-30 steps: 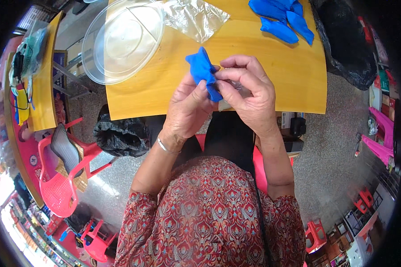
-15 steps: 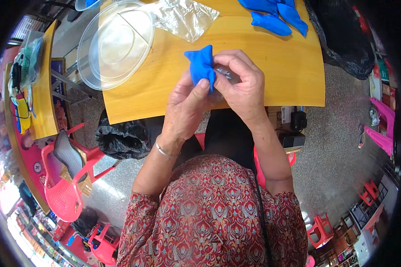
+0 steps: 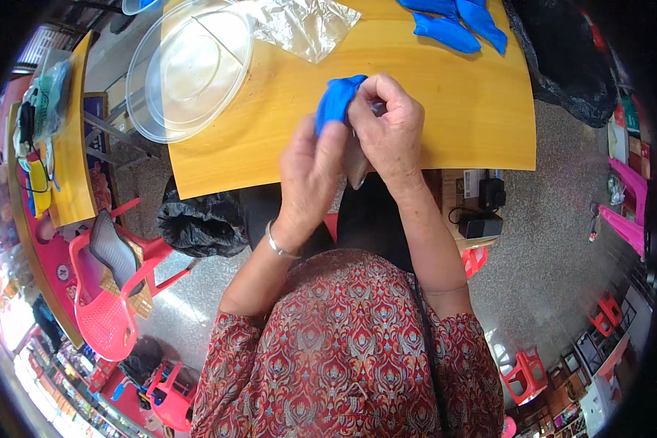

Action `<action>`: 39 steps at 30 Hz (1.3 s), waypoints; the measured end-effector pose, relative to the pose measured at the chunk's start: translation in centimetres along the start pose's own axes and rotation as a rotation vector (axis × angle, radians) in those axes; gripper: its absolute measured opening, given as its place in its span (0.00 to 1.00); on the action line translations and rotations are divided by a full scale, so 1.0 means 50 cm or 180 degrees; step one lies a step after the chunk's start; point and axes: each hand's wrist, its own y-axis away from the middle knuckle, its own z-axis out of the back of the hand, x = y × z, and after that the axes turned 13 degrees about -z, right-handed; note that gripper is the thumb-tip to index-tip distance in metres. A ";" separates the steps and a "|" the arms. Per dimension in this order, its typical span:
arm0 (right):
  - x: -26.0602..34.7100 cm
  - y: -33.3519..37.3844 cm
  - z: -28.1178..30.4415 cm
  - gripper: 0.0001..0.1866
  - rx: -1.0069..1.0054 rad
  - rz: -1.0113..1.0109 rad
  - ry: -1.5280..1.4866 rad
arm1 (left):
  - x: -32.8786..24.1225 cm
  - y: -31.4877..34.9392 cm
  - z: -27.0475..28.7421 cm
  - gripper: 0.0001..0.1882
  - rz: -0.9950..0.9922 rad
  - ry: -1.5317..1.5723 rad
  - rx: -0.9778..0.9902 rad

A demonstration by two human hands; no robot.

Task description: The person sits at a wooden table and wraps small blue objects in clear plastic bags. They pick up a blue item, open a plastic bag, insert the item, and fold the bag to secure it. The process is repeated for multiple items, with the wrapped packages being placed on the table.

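A small blue fabric piece (image 3: 336,101), bunched and folded over at its top, is held up above the near part of the table. My left hand (image 3: 305,171) is closed, thumb and fingers gripping its lower left side; that hand is slightly blurred. My right hand (image 3: 393,131) is closed at the fabric's right edge, its fingertips partly hidden. A clear plastic packet (image 3: 356,168) shows between my hands, its lower corner pointing down and its upper part peeking out among the right fingers. What it contains is unclear.
Several blue fabric pieces (image 3: 449,33) lie on the yellow table (image 3: 474,120) at the far right. A round clear plastic lid (image 3: 150,109) and a crumpled clear plastic sheet (image 3: 306,25) are at the far left and middle. Black plastic bags (image 3: 201,226) (image 3: 569,66) flank the table.
The blue fabric has turned and folded over, its pointed corners out of sight. My left hand has shifted slightly. More of the plastic packet shows below my right hand.
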 end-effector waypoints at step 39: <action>-0.023 -0.023 -0.002 0.09 0.0387 -0.0194 0.0349 | 0.017 -0.068 0.047 0.08 -0.1445 -0.2781 -0.0093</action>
